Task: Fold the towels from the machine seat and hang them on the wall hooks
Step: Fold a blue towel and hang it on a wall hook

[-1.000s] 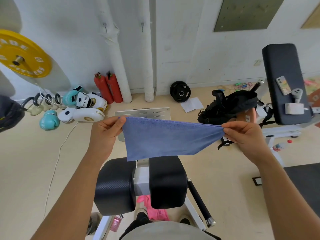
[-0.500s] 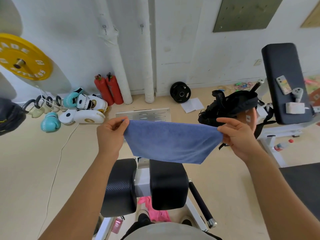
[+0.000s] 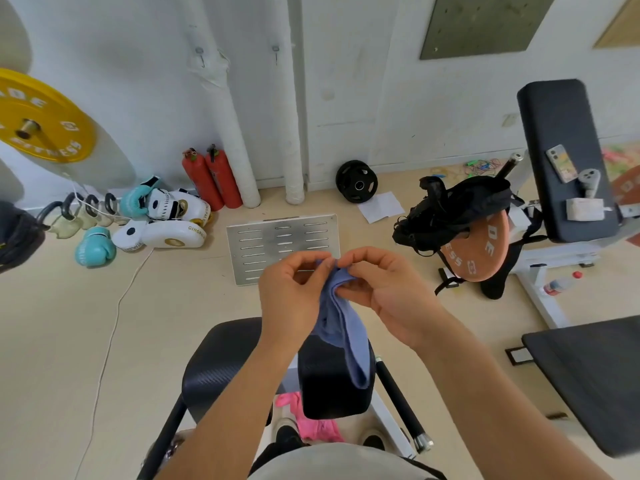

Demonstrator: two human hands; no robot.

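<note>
A blue towel (image 3: 346, 327) hangs folded in half between my hands, above the black pads of the machine seat (image 3: 225, 362). My left hand (image 3: 294, 292) and my right hand (image 3: 388, 289) meet at its top, each pinching the upper corners together. A pink towel (image 3: 311, 420) lies low between the seat pads, near my feet. Two metal hooks, one (image 3: 200, 55) to the left and one (image 3: 275, 51) to the right, stick out of the white wall high up, both bare.
A perforated metal plate (image 3: 282, 244) lies on the floor ahead. Boxing gloves and pads (image 3: 162, 220), two red extinguishers (image 3: 211, 178) and white pipes stand along the wall. A black bag on an orange weight plate (image 3: 474, 251) and a padded bench (image 3: 561, 161) sit at right.
My hands came together from a wide spread, bringing the towel's two top corners to meet. The towel now hangs doubled and narrow instead of stretched flat.
</note>
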